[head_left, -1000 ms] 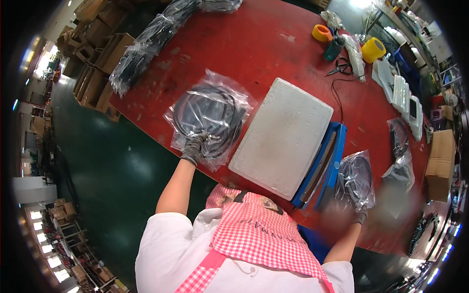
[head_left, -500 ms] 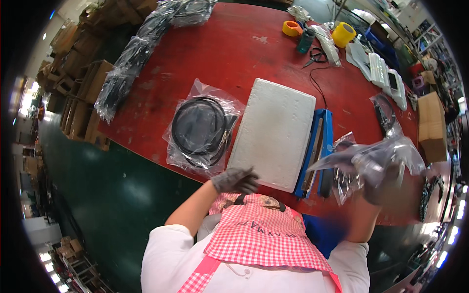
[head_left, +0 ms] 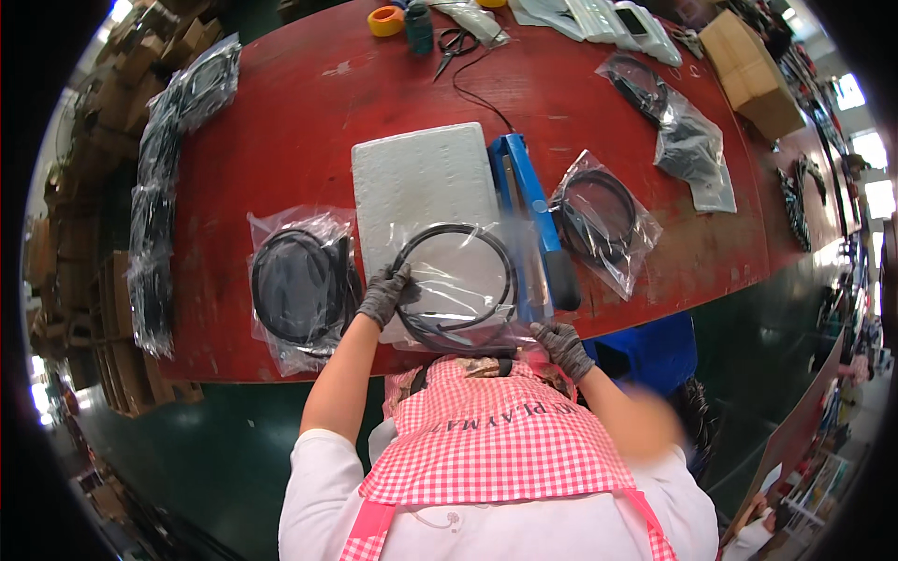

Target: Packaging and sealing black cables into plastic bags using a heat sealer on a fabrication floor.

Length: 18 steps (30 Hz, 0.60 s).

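Observation:
A clear plastic bag with a coiled black cable (head_left: 456,324) inside lies over the near end of a white foam block (head_left: 421,173). My left hand (head_left: 383,295), in a grey glove, is closed on the bag's left side, beside the coil. At its lower right corner my gloved right hand (head_left: 563,348) pinches the bag's edge. The bag's right margin reaches across a long blue heat sealer (head_left: 527,192) standing along the block's right side. Another bagged cable coil (head_left: 297,285) lies left of the block, and one more bagged coil (head_left: 600,218) right of the sealer.
Bagged cables (head_left: 154,220) line the left edge of the red table (head_left: 271,122). Scissors (head_left: 456,44), orange tape (head_left: 385,21) and a dark green bottle (head_left: 419,28) lie at the back. A cardboard box (head_left: 753,75) and more bagged parts (head_left: 687,150) are at the right.
My right hand has come back from the right side with a clear bag, now in front of me. My left hand has moved up and taken hold of it. The view has shifted.

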Tool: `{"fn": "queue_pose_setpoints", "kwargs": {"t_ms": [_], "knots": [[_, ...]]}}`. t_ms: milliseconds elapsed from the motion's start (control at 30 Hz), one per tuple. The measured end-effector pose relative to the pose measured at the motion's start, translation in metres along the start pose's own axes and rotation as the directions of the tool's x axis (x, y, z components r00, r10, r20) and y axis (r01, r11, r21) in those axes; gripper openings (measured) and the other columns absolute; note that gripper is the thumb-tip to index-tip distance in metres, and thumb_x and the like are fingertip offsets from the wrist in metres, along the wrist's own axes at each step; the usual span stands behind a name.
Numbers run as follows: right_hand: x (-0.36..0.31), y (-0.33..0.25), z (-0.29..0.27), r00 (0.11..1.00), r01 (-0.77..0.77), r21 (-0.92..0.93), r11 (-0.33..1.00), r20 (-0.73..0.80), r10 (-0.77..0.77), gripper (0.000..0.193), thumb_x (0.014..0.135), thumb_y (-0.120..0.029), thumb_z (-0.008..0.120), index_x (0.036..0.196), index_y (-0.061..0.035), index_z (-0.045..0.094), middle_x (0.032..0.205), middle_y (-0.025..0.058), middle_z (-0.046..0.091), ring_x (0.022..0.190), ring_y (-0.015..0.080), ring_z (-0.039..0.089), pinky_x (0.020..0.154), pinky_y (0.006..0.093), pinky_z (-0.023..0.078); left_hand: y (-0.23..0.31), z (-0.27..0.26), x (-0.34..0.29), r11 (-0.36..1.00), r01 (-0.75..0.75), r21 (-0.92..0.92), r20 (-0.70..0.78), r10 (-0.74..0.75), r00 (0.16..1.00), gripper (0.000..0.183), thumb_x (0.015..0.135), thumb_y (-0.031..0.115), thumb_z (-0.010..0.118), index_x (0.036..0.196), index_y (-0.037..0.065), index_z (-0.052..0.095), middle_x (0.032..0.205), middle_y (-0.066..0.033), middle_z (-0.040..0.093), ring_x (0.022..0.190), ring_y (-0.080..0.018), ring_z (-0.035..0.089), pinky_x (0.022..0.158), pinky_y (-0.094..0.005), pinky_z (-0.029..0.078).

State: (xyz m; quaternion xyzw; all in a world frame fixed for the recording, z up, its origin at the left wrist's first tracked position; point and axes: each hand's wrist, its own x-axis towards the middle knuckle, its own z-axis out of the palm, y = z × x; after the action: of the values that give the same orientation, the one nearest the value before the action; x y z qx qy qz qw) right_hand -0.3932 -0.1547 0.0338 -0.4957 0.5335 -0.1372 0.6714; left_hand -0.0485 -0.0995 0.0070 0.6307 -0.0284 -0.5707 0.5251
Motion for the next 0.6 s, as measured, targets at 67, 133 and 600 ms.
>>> {"fn": "queue_pose_setpoints", "kwargs": {"t_ms": [67,133,600], "knots": [[0.008,-0.008,-0.011,0.98,-0.188,-0.06,0.98,0.048,0.191,0.034,0.079,-0.037,0.062,0.061,-0.0092,0.056,0.052,-0.0032,0.042,0.045,0.0072,0.038,0.042,0.0258,0.032,-0.008,0.009,0.026,0.985,0.025,0.173,-0.02,-0.022,1.0,0.024,0.082,0.026,0.06,0.085,0.004,0.052,0.066,-0.0084,0.057,0.053,-0.0202,0.059,0.047,-0.0335,0.052],[0.022,-0.006,-0.029,0.939,-0.319,-0.141,0.937,0.087,0.333,0.036,0.077,-0.042,0.062,0.063,-0.01,0.055,0.051,-0.0022,0.045,0.043,0.009,0.04,0.041,0.0255,0.033,0.001,0.026,0.04,0.952,0.054,0.303,-0.027,-0.048,0.998,0.025,0.081,0.026,0.06,0.084,0.002,0.053,0.065,-0.0095,0.057,0.052,-0.0216,0.059,0.046,-0.0343,0.052],[0.141,-0.024,-0.07,0.878,0.228,-0.383,0.895,-0.316,-0.36,0.017,0.084,-0.017,0.053,0.086,-0.0012,0.058,0.07,0.0079,0.059,0.063,0.0127,0.05,0.063,0.0275,0.044,0.044,0.053,0.088,0.969,-0.065,0.239,-0.126,0.098,0.987,0.034,0.082,0.032,0.057,0.094,0.001,0.05,0.065,-0.0118,0.057,0.05,-0.0245,0.06,0.041,-0.0353,0.05]]}}
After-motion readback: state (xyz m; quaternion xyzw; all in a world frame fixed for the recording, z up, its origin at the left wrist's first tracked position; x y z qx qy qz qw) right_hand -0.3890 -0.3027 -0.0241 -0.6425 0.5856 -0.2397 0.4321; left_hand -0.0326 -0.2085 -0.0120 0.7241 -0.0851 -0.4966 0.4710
